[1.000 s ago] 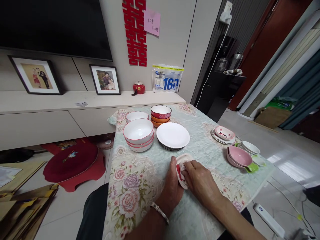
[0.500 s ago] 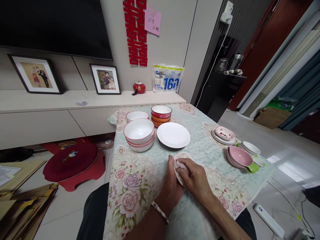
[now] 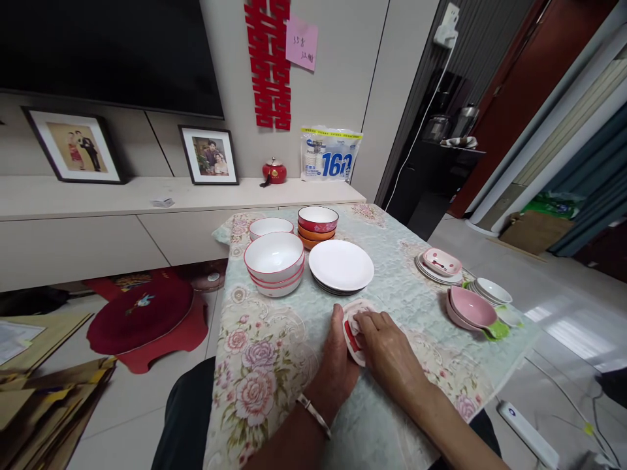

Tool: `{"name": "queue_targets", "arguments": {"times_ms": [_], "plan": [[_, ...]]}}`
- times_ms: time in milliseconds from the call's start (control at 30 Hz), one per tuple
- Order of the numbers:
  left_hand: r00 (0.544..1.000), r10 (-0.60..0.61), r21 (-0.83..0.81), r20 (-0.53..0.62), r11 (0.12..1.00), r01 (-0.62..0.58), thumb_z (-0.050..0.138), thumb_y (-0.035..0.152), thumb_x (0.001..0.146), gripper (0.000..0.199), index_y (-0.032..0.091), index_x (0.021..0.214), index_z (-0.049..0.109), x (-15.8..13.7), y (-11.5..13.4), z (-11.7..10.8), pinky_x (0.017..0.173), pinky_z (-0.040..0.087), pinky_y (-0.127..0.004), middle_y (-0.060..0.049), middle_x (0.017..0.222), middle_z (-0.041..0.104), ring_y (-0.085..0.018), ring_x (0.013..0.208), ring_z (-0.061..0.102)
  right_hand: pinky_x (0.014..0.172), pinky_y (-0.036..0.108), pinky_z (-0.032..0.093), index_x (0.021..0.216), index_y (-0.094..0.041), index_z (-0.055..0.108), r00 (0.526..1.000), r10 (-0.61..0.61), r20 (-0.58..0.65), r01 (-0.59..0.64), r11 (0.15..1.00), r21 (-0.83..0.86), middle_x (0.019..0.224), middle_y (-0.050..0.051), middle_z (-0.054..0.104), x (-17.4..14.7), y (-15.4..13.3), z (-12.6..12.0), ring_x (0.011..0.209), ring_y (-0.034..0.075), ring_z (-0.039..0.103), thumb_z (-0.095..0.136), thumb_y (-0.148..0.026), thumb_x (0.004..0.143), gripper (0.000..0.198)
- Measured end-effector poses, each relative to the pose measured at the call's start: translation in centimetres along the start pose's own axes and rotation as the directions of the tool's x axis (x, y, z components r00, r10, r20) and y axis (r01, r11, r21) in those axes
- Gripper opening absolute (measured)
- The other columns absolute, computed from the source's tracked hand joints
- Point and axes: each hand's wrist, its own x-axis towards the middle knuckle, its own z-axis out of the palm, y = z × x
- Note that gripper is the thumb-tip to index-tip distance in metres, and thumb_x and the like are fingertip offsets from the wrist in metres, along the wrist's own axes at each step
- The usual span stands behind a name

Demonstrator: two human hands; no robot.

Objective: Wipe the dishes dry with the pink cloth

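Observation:
My left hand (image 3: 337, 356) grips a small white dish (image 3: 349, 312) with a red pattern inside, thumb along its near-left rim. The dish is tilted above the table, close to my body. My right hand (image 3: 389, 346) is closed on a crumpled white tissue or cloth (image 3: 356, 322), pressed against the dish's inner face. Most of the tissue is hidden under my fingers. Just beyond the dish lies a stack of white plates (image 3: 341, 264). Left of the plates are stacked white bowls with red rims (image 3: 273, 256).
Red and orange bowls (image 3: 317, 225) are stacked behind the plates. At the right stand pink bowls (image 3: 473, 307), a pink dish on plates (image 3: 441, 261) and small white bowls (image 3: 494, 290). A flowered cloth (image 3: 259, 365) covers the table. A red stool (image 3: 147, 320) stands on the left.
My right hand has shifted slightly right across the dish with the tissue, uncovering more of the red pattern. My left hand keeps its hold.

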Motion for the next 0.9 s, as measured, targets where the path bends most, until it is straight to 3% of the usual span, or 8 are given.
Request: {"name": "queue_targets", "arguments": {"times_ms": [167, 267, 400, 567, 633, 733, 833, 900], "plan": [[1.000, -0.003, 0.003, 0.012, 1.000, 0.003, 0.049, 0.057, 0.092, 0.051, 0.013, 0.105, 0.071, 0.0, -0.3, -0.3, 0.095, 0.047, -0.039, -0.011, 0.100, 0.075, -0.029, 0.099, 0.068, 0.073, 0.032, 0.045, 0.091, -0.019, 0.061, 0.996, -0.009, 0.093, -0.013, 0.973, 0.231, 0.091, 0.006, 0.067, -0.5, -0.5, -1.6, 0.085, 0.022, 0.059, 0.051, -0.011, 0.092, 0.013], [0.999, -0.025, -0.005, 0.040, 1.000, 0.026, 0.047, 0.057, 0.092, 0.051, 0.012, 0.099, 0.071, 0.2, -0.5, -0.6, 0.095, 0.047, -0.040, -0.012, 0.098, 0.075, -0.029, 0.099, 0.068, 0.080, 0.033, 0.047, 0.101, -0.021, 0.062, 0.997, -0.082, -0.005, 0.078, 0.929, 0.361, 0.099, 0.006, 0.068, -0.4, 0.1, -1.6, 0.093, 0.021, 0.058, 0.049, -0.010, 0.093, 0.018], [0.998, -0.029, -0.014, 0.064, 0.999, 0.030, 0.049, 0.055, 0.092, 0.048, 0.012, 0.098, 0.071, 0.3, -0.6, -0.6, 0.095, 0.047, -0.039, -0.011, 0.098, 0.074, -0.028, 0.100, 0.068, 0.085, 0.040, 0.047, 0.112, -0.020, 0.063, 0.984, -0.090, -0.154, 0.123, 0.967, 0.224, 0.112, 0.011, 0.066, -0.3, 0.6, -0.3, 0.102, 0.026, 0.055, 0.050, -0.011, 0.093, 0.025], [0.999, -0.011, -0.007, 0.040, 1.000, 0.011, 0.046, 0.055, 0.094, 0.050, 0.012, 0.102, 0.070, 0.0, -0.4, -0.1, 0.094, 0.048, -0.039, -0.011, 0.099, 0.074, -0.028, 0.098, 0.068, 0.075, 0.036, 0.046, 0.093, -0.018, 0.065, 0.999, 0.041, -0.008, -0.040, 0.997, 0.065, 0.092, 0.010, 0.067, -0.8, -0.2, -0.8, 0.085, 0.024, 0.057, 0.053, -0.009, 0.090, 0.014], [1.000, -0.018, -0.007, 0.023, 1.000, 0.018, 0.044, 0.055, 0.095, 0.051, 0.012, 0.099, 0.070, 0.0, -0.4, -0.1, 0.093, 0.048, -0.039, -0.011, 0.096, 0.074, -0.028, 0.097, 0.068, 0.075, 0.033, 0.046, 0.091, -0.019, 0.064, 0.999, 0.006, 0.034, -0.011, 0.987, 0.162, 0.090, 0.007, 0.066, -0.8, -0.4, -1.3, 0.085, 0.022, 0.057, 0.052, -0.008, 0.089, 0.016], [0.999, -0.046, -0.010, 0.015, 0.999, 0.047, 0.043, 0.054, 0.095, 0.050, 0.012, 0.094, 0.070, 0.1, -0.4, -0.3, 0.091, 0.049, -0.038, -0.010, 0.091, 0.074, -0.027, 0.095, 0.068, 0.078, 0.032, 0.047, 0.093, -0.021, 0.063, 0.995, -0.087, -0.044, 0.096, 0.955, 0.281, 0.094, 0.005, 0.067, -0.5, -0.1, -1.4, 0.091, 0.021, 0.058, 0.051, -0.003, 0.087, 0.022], [0.998, -0.065, -0.009, 0.027, 0.998, 0.065, 0.045, 0.053, 0.095, 0.047, 0.013, 0.092, 0.070, 0.2, -0.4, -0.5, 0.091, 0.049, -0.038, -0.010, 0.091, 0.074, -0.027, 0.095, 0.068, 0.081, 0.034, 0.046, 0.095, -0.021, 0.062, 0.977, -0.165, -0.136, 0.189, 0.965, 0.185, 0.097, 0.007, 0.068, 0.0, 0.6, -0.7, 0.095, 0.023, 0.056, 0.052, -0.003, 0.086, 0.023], [0.998, -0.059, -0.005, 0.037, 0.998, 0.059, 0.045, 0.054, 0.094, 0.049, 0.012, 0.097, 0.070, 0.2, -0.5, -0.4, 0.093, 0.048, -0.040, -0.011, 0.094, 0.074, -0.028, 0.097, 0.068, 0.079, 0.036, 0.044, 0.094, -0.020, 0.062, 0.982, -0.135, -0.132, 0.143, 0.989, 0.047, 0.095, 0.008, 0.068, 0.0, 0.9, -0.2, 0.092, 0.025, 0.056, 0.054, -0.004, 0.086, 0.020]]}}
